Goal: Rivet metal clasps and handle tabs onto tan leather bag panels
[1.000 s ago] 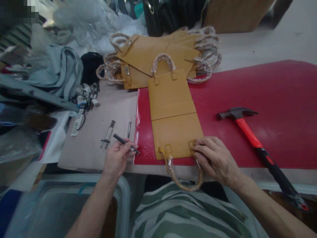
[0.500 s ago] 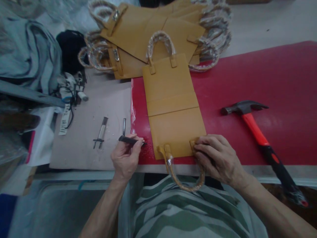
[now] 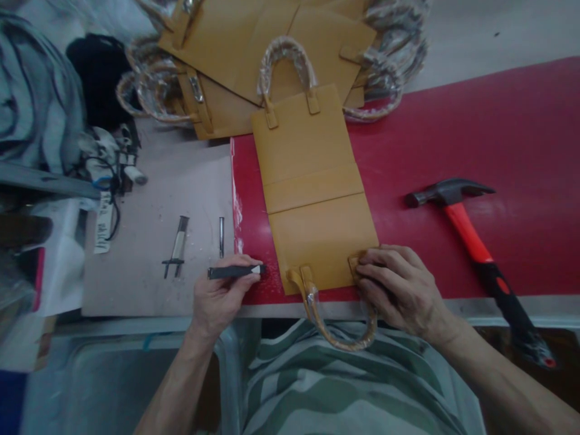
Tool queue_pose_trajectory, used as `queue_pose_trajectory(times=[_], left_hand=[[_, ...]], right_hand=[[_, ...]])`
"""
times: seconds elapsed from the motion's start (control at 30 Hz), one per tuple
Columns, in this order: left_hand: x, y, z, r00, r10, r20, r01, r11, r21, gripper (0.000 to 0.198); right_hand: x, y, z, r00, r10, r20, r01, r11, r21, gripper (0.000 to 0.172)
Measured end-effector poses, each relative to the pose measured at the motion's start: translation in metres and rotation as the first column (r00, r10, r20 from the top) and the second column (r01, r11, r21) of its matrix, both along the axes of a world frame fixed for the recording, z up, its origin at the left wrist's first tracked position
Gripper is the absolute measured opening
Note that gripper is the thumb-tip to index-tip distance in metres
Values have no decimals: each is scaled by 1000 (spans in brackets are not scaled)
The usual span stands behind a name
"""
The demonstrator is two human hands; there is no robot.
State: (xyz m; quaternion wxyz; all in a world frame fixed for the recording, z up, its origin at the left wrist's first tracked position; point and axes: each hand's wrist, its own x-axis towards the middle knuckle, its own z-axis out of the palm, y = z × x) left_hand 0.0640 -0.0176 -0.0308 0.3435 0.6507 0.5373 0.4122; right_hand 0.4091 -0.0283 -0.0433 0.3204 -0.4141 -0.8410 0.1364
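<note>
In the head view a tan leather bag panel (image 3: 317, 232) lies on the red mat, with a handle at its far end and another at its near end. My left hand (image 3: 222, 296), left of the panel, pinches a short black tool (image 3: 233, 271) with a pale, shiny patch near its tip; its exact kind is unclear. The fingers of my right hand (image 3: 401, 290) are closed on the right handle tab (image 3: 353, 266) at the panel's near corner. Part of that tab is hidden by the fingertips. The near handle (image 3: 347, 345) hangs over the table edge.
Several tan panels with plastic-wrapped handles (image 3: 254, 51) are piled at the back. A red-and-black claw hammer (image 3: 471, 235) rests on the red mat (image 3: 435, 139), its grip beyond the edge. A pronged metal tool (image 3: 177, 244) and a thin metal rod (image 3: 222, 237) lie left.
My left hand has drawn slightly left and down, turning the black tool nearer to level. My right hand stays at the tab. The camera view has shifted a little.
</note>
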Motion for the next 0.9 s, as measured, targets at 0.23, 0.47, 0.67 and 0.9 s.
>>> queue_pose_trajectory(times=[0.23,0.47,0.67,0.9], left_hand=[[6,-2,11,995,-74,-70,80,993,92,18],[63,-14,5,992,-74,102,67,995,67,17],[88,-7,-6,986,-92,139,72,988,138,17],[95,-9,-12,989,-64,136,44,988,147,14]], right_hand=[[2,-3,0,1000,-13,7,13,1000,-10,22],[1,-3,0,1000,-12,5,12,1000,-24,23],[0,-2,-1,1000,-17,-7,17,1000,6,20],[-1,-2,1,1000,-25,-9,25,1000,17,15]])
